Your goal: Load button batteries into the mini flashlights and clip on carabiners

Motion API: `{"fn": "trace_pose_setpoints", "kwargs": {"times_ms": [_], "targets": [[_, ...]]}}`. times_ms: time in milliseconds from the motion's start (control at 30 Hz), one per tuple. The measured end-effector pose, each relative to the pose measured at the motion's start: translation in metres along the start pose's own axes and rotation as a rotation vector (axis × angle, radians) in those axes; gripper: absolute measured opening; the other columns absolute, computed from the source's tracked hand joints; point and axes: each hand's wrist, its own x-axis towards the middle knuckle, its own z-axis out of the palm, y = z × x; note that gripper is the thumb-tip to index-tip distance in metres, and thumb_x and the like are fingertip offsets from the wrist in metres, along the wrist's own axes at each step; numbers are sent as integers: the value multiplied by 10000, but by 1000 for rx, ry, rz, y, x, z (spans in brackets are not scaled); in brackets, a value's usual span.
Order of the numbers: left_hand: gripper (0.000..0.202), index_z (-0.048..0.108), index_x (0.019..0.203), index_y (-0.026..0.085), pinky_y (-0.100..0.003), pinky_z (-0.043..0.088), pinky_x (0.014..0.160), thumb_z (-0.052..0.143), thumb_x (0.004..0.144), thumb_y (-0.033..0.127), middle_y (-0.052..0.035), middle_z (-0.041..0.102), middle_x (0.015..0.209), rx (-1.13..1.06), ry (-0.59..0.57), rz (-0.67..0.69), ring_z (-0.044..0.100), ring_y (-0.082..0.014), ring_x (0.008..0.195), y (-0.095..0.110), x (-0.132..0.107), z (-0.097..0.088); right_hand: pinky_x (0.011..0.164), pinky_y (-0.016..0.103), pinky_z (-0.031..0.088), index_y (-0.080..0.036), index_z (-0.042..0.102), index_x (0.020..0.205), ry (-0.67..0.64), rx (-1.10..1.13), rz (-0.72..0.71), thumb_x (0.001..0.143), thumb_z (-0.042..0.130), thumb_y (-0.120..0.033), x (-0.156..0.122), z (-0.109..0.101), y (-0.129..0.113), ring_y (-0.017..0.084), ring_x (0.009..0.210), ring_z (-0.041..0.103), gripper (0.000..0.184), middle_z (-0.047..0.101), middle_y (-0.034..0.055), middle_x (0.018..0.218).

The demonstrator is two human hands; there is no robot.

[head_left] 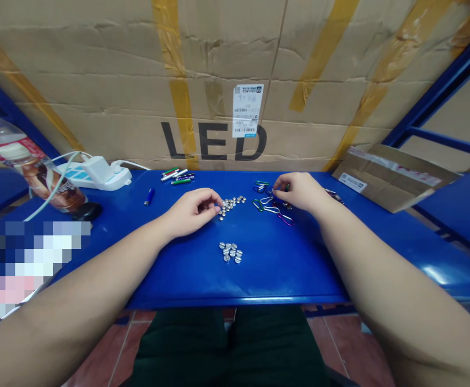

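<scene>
My left hand (196,211) has its fingers curled together beside a cluster of small silver metal pieces (230,205). A bit of blue shows at its fingertips, too small to name. Several more silver pieces (231,251), round and slotted-looking, lie nearer the table's front edge. On the right, my right hand (297,192) pinches at a group of coloured carabiners, its thumb and finger closed on one that is mostly hidden. Around it lie a silver carabiner (271,209), a green carabiner (257,205) and a purple carabiner (286,219).
Several small coloured metal tubes (178,176) lie at the back left, with a blue tube (149,196) apart. A power strip (114,177) and a bottle (53,177) stand left on the blue table (235,285). A small carton (388,174) sits right; a large cardboard box (130,80) rises behind.
</scene>
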Motion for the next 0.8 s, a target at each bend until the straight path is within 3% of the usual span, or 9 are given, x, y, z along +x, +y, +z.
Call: {"fn": "trace_pose_setpoints", "kwargs": {"times_ms": [400,500,600,700,800], "targets": [[190,693,980,159,-259,440,604,631,903,321,-8,597,766,-31,-22,-32,525,-126,641,0,-1,0,682,285,486,-206,761,882,-75,-86,108,761,676,-83,3,5,7,190,752,686,192,764,25,833],[187,694,982,160,-259,439,611,632,904,318,-10,602,777,-40,-17,-33,528,-126,651,0,-1,0,798,310,535,-190,774,944,-22,-74,11,807,670,-115,4,9,9,219,855,712,187,772,58,928],[182,696,987,165,-263,444,625,638,905,317,-10,608,786,-46,-22,-38,535,-128,660,-1,-1,1,980,387,546,-156,773,1144,77,-70,-154,903,627,-175,8,18,9,279,1069,708,282,748,135,1157],[179,696,988,169,-264,447,635,642,904,317,-8,609,779,-49,-34,-41,537,-129,662,-2,-1,2,1108,448,499,-130,755,1239,38,-96,-313,961,540,-149,14,29,7,310,1232,659,352,714,168,1306],[184,694,989,170,-262,439,621,643,902,323,-9,611,786,-55,-37,-53,532,-128,657,-2,-1,2,1104,468,506,-141,775,1206,-31,-135,-357,963,512,-120,18,35,6,307,1203,675,358,744,147,1272]]}}
